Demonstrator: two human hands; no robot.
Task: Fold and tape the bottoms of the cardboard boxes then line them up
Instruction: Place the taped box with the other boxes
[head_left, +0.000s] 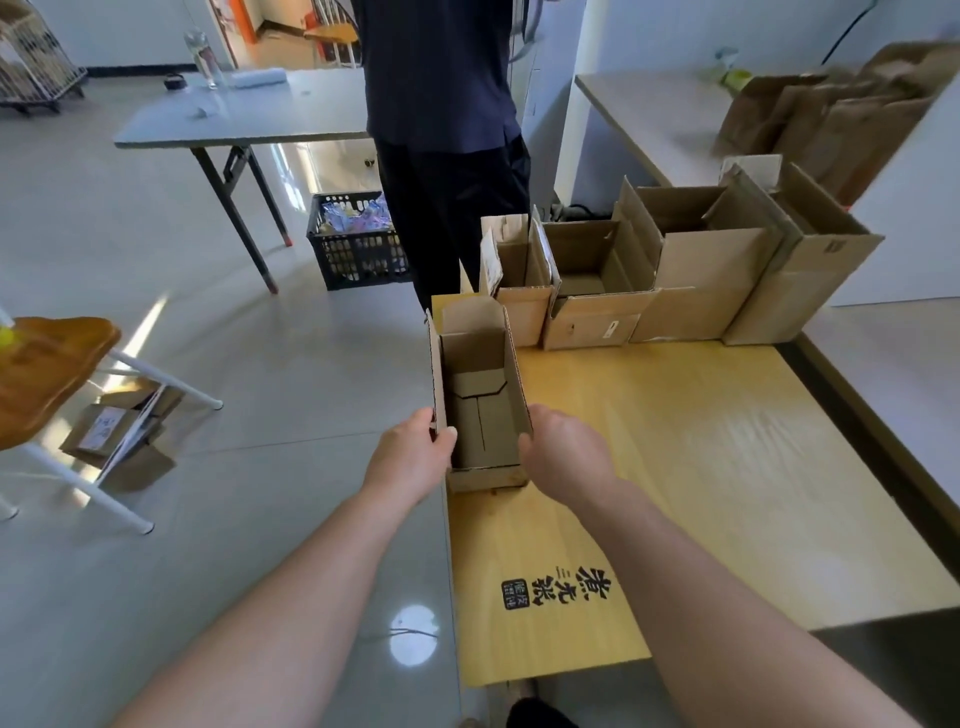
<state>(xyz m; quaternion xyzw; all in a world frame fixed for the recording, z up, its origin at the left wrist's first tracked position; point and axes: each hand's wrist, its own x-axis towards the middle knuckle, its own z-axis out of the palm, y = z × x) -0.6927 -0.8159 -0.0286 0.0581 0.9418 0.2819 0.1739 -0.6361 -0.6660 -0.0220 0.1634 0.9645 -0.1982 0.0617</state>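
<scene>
- A narrow cardboard box (480, 410) stands open side up at the left edge of the yellow table (701, 467), nearer the person than the other boxes
- Its bottom flaps lie folded flat inside, and the seam between them shows as a dark line; whether tape is on it I cannot tell from here
- The far top flap stands upright, and the long left flap stands up along the table edge
- The left hand (413, 454) pinches the box's left wall near the near corner, with the thumb inside and the fingers on the outside
- The right hand (563, 452) grips the right wall opposite it, with the thumb tip hooked over the edge; its fingers are hidden behind the hand
- Along the far edge of the table a row of four boxes (675, 291) stands side by side, all open at the top with flaps up, smallest at the left and largest at the right
- The held box sits just in front of the left end of that row, apart from it
- A person in dark clothes (447, 130) stands just beyond the table's far left corner
- A black crate (358, 249) sits on the floor beside a grey folding table (249, 114)
- To the left a wooden chair (47, 364) stands over some loose cardboard (124, 441) on the floor
</scene>
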